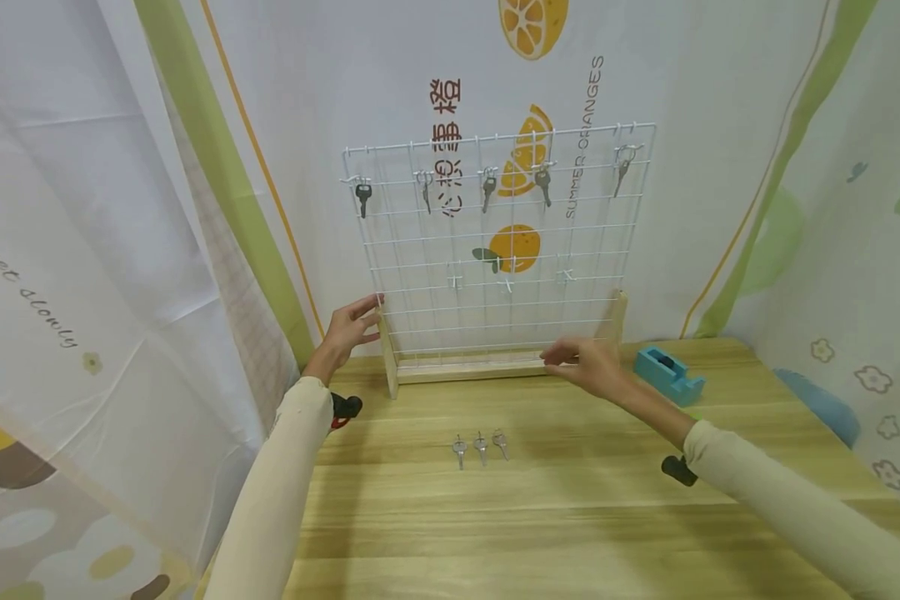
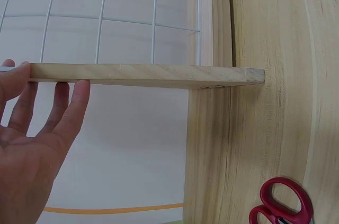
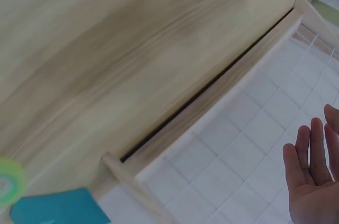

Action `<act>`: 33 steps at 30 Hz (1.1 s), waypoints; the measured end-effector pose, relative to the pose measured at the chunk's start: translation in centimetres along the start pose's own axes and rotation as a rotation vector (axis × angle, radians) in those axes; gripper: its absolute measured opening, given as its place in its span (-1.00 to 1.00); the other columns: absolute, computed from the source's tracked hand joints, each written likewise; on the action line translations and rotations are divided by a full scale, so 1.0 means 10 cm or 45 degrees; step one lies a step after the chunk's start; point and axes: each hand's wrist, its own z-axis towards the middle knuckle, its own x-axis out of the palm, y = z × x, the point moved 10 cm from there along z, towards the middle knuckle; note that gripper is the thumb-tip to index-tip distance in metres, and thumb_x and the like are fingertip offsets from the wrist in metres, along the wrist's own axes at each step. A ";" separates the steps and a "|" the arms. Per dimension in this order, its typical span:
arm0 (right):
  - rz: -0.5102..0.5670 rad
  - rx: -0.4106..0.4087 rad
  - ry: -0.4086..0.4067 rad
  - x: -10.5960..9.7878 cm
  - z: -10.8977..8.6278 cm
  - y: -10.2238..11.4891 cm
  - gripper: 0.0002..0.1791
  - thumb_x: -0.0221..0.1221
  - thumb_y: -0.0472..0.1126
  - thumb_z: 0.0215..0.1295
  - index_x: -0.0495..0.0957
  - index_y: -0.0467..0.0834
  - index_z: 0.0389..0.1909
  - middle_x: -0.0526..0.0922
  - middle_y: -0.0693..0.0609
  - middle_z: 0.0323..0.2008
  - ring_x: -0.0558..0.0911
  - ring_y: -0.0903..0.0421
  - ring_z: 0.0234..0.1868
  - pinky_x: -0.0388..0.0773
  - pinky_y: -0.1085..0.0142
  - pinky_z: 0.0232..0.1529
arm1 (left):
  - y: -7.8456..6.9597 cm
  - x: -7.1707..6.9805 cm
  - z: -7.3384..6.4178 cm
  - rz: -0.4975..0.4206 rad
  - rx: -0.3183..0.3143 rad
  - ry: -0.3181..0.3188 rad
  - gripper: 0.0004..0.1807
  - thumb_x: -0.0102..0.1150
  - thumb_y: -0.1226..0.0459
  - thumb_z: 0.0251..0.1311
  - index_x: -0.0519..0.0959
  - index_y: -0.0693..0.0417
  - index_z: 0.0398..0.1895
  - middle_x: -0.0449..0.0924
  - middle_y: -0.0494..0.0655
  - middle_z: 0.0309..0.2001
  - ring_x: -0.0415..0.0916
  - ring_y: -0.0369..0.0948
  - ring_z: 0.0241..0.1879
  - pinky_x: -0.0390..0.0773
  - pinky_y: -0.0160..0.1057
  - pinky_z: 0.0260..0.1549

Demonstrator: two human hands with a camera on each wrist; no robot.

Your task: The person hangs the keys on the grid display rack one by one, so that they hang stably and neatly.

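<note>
Probably light, stiff: wire rack [image 1: 487, 260] stands on table [image 1: 435, 525]; best gripped by wooden upright [image 2: 143, 70], where left hand [image 1: 348, 330] pinches. Right hand [image 1: 588, 367] loose-fingered before rack, seemingly empty; three keys [image 1: 481, 448] in front.

The grid [image 1: 498, 258] is white, the dispenser [image 1: 669, 380] teal, the curtain [image 1: 708, 167] fruit-printed.

White cloth [image 1: 690, 83] printed with oranges [image 1: 521, 248] and flowers [image 1: 873, 380] hangs behind and beside a wood-grain table [image 1: 570, 533].
</note>
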 end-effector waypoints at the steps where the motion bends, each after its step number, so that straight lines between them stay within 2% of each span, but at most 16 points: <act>1: 0.001 -0.006 -0.001 0.04 0.00 0.01 -0.84 0.44 -0.39 0.24 0.77 -0.27 -0.16 0.81 -0.09 -0.25 0.79 -0.03 -0.23 0.81 0.07 -0.12 | 0.00 0.00 0.00 -0.002 0.001 0.001 -0.42 -0.01 0.36 0.60 0.25 0.02 0.62 0.13 0.04 0.62 0.21 0.06 0.53 0.57 0.05 0.30; 9: 0.107 0.014 0.034 0.35 0.01 0.05 -0.83 0.45 -0.37 0.24 0.76 -0.30 -0.17 0.81 -0.10 -0.23 0.80 -0.04 -0.19 0.80 0.21 -0.12 | -0.01 0.01 -0.01 -0.019 -0.008 0.013 -0.42 -0.02 0.35 0.60 0.23 0.03 0.62 0.11 0.02 0.62 0.18 0.05 0.54 0.52 0.06 0.34; 13: 0.122 0.020 0.042 0.51 0.00 0.08 -0.85 0.45 -0.33 0.26 0.75 -0.26 -0.17 0.80 -0.06 -0.24 0.79 -0.02 -0.19 0.80 0.16 -0.07 | -0.01 0.02 0.00 -0.047 -0.028 0.034 -0.41 -0.04 0.37 0.61 0.21 0.03 0.63 0.08 0.02 0.63 0.14 0.05 0.56 0.48 0.08 0.38; 20: 0.120 0.011 0.115 0.86 0.00 0.16 -0.83 0.44 -0.30 0.28 0.76 -0.21 -0.13 0.81 -0.04 -0.19 0.78 0.02 -0.16 0.78 0.13 0.00 | -0.01 0.01 0.01 -0.045 -0.058 0.050 -0.41 -0.07 0.41 0.60 0.18 0.09 0.63 0.06 0.07 0.63 0.12 0.07 0.56 0.47 0.10 0.38; 26: 0.167 -0.022 0.161 1.10 0.02 0.23 -0.79 0.44 -0.35 0.26 0.73 -0.34 -0.11 0.81 -0.08 -0.22 0.78 0.01 -0.19 0.78 0.07 -0.03 | -0.03 0.02 -0.02 -0.035 -0.028 0.039 -0.42 -0.04 0.35 0.61 0.21 0.01 0.63 0.08 0.00 0.63 0.15 0.04 0.55 0.50 0.06 0.37; 33: 0.211 0.008 0.280 1.41 0.02 0.31 -0.79 0.42 -0.35 0.29 0.72 -0.35 -0.10 0.80 -0.07 -0.19 0.76 0.03 -0.16 0.77 0.21 0.00 | -0.01 0.01 -0.01 -0.019 -0.010 0.014 -0.42 -0.02 0.35 0.61 0.23 0.03 0.62 0.11 0.02 0.62 0.20 0.05 0.53 0.54 0.05 0.32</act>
